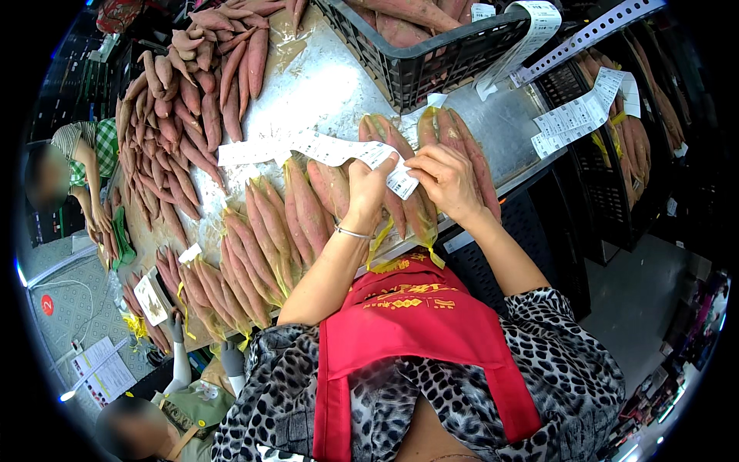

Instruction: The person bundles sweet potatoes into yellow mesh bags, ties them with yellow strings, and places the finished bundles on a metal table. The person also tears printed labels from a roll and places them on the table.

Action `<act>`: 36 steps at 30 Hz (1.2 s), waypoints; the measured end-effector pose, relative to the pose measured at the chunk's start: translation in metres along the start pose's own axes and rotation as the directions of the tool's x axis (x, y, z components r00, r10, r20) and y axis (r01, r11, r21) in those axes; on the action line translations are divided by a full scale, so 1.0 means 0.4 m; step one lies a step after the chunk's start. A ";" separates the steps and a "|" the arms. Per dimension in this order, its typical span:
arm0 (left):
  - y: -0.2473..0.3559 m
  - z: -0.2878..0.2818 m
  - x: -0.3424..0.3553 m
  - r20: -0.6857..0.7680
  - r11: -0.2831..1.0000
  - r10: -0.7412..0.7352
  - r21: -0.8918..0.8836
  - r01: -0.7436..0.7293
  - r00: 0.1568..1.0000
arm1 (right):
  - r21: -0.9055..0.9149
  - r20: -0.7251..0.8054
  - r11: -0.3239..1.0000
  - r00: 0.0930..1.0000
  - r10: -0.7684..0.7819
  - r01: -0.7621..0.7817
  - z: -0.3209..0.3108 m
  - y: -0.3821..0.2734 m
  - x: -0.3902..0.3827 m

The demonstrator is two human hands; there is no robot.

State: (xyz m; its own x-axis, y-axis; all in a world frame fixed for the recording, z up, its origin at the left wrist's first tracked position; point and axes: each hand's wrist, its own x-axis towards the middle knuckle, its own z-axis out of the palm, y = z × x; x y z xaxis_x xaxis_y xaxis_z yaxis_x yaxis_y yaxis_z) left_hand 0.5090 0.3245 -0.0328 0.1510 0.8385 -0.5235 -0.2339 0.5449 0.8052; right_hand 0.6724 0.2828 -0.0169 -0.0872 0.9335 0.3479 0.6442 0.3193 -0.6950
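A long strip of white printed labels (308, 145) runs from the metal table to my hands. My left hand (368, 189) is closed on the strip near its right end, thumb on top. My right hand (448, 181) pinches at the edge of the end label with thumb and fingertips. Below both hands lies a yellow mesh bag of sweet potatoes (416, 212). Another bagged bunch of sweet potatoes (471, 146) lies beside it, partly behind my right hand. More bagged sweet potatoes (248, 258) line the near edge to the left.
Loose sweet potatoes (173, 115) are heaped at the far left of the metal table (323, 81). A black crate (416, 65) of sweet potatoes stands at the back, with a label strip (531, 38) over its rim. More crates (589, 154) stand right. Two people work at the left.
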 end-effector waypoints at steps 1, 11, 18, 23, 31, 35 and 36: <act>-0.002 0.002 0.000 0.006 0.999 0.021 0.025 -0.021 1.000 | 0.000 -0.003 1.000 1.000 0.001 -0.001 -0.002 -0.006 0.006; -0.023 0.020 0.052 -0.067 0.996 0.087 0.016 -0.086 0.994 | -0.044 -0.038 0.999 0.999 -0.031 0.029 -0.011 -0.004 0.019; -0.088 0.079 0.219 0.066 0.949 0.225 0.212 -0.234 0.972 | 0.833 -0.249 0.475 0.575 0.779 -0.282 -0.073 0.227 0.038; -0.179 0.166 0.357 0.111 0.712 0.218 0.661 -0.236 0.970 | 0.888 0.027 0.189 0.458 0.889 -0.420 -0.111 0.352 0.041; -0.272 0.155 0.407 0.116 0.990 -0.079 0.124 0.064 0.990 | 0.836 0.173 0.150 0.512 0.841 -0.528 -0.140 0.390 0.071; -0.224 0.170 0.397 0.134 0.959 -0.245 -0.114 0.260 0.960 | 0.751 0.209 0.189 0.500 0.841 -0.633 -0.134 0.425 0.084; -0.210 0.172 0.391 0.153 0.943 -0.270 -0.158 0.293 0.951 | 0.739 0.237 0.183 0.505 0.830 -0.648 -0.131 0.418 0.094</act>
State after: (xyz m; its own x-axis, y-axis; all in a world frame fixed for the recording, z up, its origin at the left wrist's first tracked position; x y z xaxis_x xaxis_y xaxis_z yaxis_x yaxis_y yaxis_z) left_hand 0.6184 0.4099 -0.1633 0.3534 0.6505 -0.6723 -0.3278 0.7592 0.5623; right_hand 0.8169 0.3627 -0.0870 0.3110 0.7748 -0.5504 -0.3868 -0.4258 -0.8180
